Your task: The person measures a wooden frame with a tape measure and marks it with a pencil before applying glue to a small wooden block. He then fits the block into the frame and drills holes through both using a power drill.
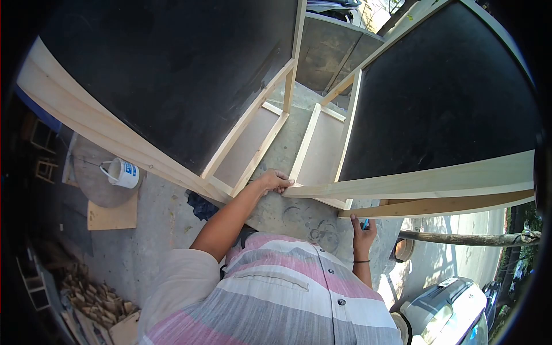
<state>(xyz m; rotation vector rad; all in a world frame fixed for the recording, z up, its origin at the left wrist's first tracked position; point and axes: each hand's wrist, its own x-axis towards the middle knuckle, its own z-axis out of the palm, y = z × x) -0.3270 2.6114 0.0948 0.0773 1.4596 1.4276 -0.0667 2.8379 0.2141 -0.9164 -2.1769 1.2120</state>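
Observation:
A black panel in a pale wooden frame (443,98) leans on the right, with light wooden rails along its near side. My left hand (275,181) is closed at the near-left end of the upper rail (414,184), thumb and fingers on its corner. Below the end of the lower rail (443,205), my right hand (363,234) is closed around a small blue object (365,224), mostly hidden by the fingers. The right thumb is up against that rail's end. On the left stands another framed black panel (172,69).
Small framed sections (247,144) extend from both panels over the concrete floor. A white bucket (122,172) sits on the left, above scrap wood (95,293). Toward the right are a wooden pole (460,236) and a parked vehicle (445,313). A dark bundle (201,205) lies near my left arm.

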